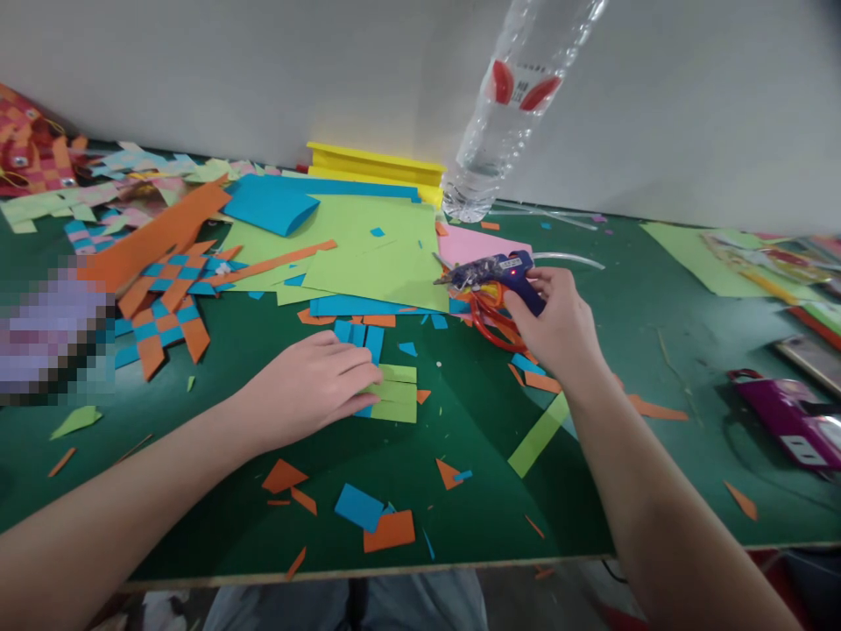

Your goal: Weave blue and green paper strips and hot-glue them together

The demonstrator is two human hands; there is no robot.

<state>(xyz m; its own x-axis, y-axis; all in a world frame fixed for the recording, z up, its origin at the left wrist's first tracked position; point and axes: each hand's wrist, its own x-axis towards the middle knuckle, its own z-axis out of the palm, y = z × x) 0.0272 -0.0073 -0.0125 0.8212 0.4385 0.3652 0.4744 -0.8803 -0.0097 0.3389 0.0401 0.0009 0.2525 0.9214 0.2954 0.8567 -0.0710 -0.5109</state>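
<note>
My right hand (558,320) is closed around the handle of a dark purple glue gun (490,270), its nozzle pointing left above the table. A small red light shows on the gun, and a clear glue stick (571,258) sticks out of its back. My left hand (315,381) has its fingers bent together over crossed green paper strips (398,394) and blue paper strips (373,340), holding them against the table. The thumb and part of the strips are hidden. Red-handled scissors (490,329) lie just under the glue gun.
Green sheets (374,245) and blue paper (269,206) lie behind my hands. Woven orange-and-blue pieces (171,302) and a blurred-out object (53,329) are at left. A water bottle (505,114) rises in front of the wall. A purple device (788,416) sits right. Scraps litter the table (229,535).
</note>
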